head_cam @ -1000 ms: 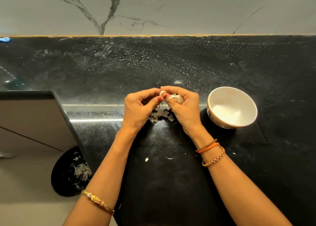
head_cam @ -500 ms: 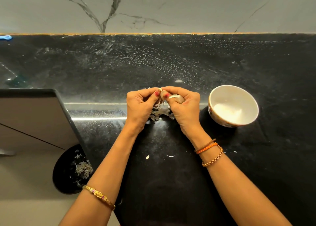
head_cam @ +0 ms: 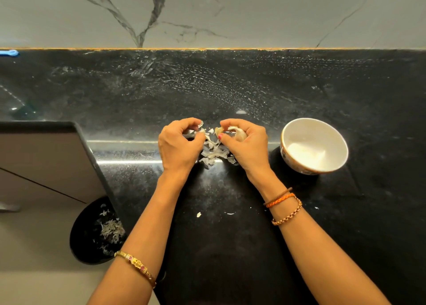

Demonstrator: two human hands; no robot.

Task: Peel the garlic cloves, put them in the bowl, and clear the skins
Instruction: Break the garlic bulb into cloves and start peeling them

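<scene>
Bare counter (head_cam: 230, 247) nearer than skins (head_cam: 214, 153); bowl (head_cam: 314, 123) right. Right hand (head_cam: 246, 148) gripping clove (head_cam: 238, 133), left hand (head_cam: 178, 148) pinching peel (head_cam: 201, 124).

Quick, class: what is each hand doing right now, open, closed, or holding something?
Left hand: fingers curled, pinching a strip of garlic skin.
Right hand: fingers curled round the garlic clove.

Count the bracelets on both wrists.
4. One gold bracelet sits on the left wrist. Three are on the right wrist: a brown band, an orange braided band beside it, and a gold chain further up the arm. Undersides are hidden.
</scene>
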